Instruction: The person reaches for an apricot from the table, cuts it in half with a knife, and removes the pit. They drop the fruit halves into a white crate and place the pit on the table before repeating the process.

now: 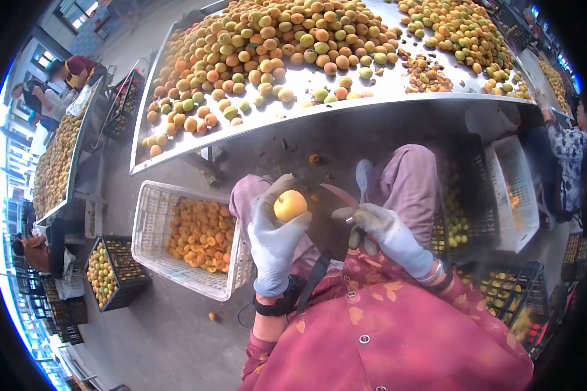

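Note:
In the middle of the head view my left hand [272, 244], in a pale work glove, is closed around a yellow apricot [290, 206]. The fruit looks whole on the side facing me. To its right my right hand [385, 231], gloved as well, grips a small knife [340, 195] whose curved, reddish blade points up and left. A gap separates the blade from the apricot. The knife's handle is mostly hidden by my fingers. Left of my left hand stands a white plastic crate [149, 225] holding many orange apricot halves [202, 236].
A metal table [241, 127] ahead bears heaped apricots [287, 39] and a small pile of pits [427, 73]. Dark crates [127, 277] of fruit stand on both sides. A white crate [516, 195] leans at right. Other people [78, 72] work at neighbouring tables.

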A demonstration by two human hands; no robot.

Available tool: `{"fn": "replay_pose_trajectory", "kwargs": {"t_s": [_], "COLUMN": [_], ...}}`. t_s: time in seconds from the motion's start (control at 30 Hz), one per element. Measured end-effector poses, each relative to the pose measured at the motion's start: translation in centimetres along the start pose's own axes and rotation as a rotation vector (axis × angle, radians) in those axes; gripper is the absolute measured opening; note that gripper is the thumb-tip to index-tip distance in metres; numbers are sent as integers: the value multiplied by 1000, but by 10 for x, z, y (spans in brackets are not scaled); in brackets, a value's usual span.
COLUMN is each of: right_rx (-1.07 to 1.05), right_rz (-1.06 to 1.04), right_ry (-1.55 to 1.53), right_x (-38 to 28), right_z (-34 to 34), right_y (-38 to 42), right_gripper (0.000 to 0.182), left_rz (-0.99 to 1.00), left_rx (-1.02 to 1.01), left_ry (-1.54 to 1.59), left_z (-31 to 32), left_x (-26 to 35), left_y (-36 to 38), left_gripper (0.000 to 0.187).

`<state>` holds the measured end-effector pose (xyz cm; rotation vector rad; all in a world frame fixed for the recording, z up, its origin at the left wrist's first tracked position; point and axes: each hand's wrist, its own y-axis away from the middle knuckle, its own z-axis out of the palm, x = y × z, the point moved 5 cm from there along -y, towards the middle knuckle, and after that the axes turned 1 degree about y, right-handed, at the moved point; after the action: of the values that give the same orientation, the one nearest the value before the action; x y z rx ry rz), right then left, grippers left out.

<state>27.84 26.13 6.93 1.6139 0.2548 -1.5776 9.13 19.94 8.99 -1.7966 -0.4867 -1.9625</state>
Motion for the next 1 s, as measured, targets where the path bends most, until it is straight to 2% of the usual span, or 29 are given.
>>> {"fn": "replay_pose_trajectory", "kwargs": {"t_s": [0.2,0.27,0.37,0.4,0.47,0.5,0.57,0.67,0.73,1.0], "right_rx": [-6,-3,4,-10,-24,-7,11,-6,-41,-9], "right_rz": [56,66,97,74,53,49,46,11,-171,-380], "right_ry": [21,37,54,71,89,106,126,124,127,414], "right_x": [-3,-3,-4,-5,-9,-13,-20,-26,-33,-44], "right_z": [7,9,10,11,13,15,17,20,22,39], "right_y": [3,3,3,4,6,6,5,1,0,-14], "right_gripper": [36,36,36,37,37,37,37,42,47,47], "left_rz": [-36,95,195,195,125,124,-1,14,26,116], "left_rx": [47,59,66,66,51,51,19,8,-3,-26], "left_ry": [-165,-337,-403,-401,-136,-135,18,-42,-72,-396], "left_z": [-4,-5,-4,-5,-8,-8,-7,-8,-7,-4], "left_x": [-4,2,8,6,-5,-4,-9,-11,-12,-13], "left_y": [2,2,4,4,3,4,5,7,9,15], "left_gripper": [52,52,54,54,58,58,58,57,58,58]}}
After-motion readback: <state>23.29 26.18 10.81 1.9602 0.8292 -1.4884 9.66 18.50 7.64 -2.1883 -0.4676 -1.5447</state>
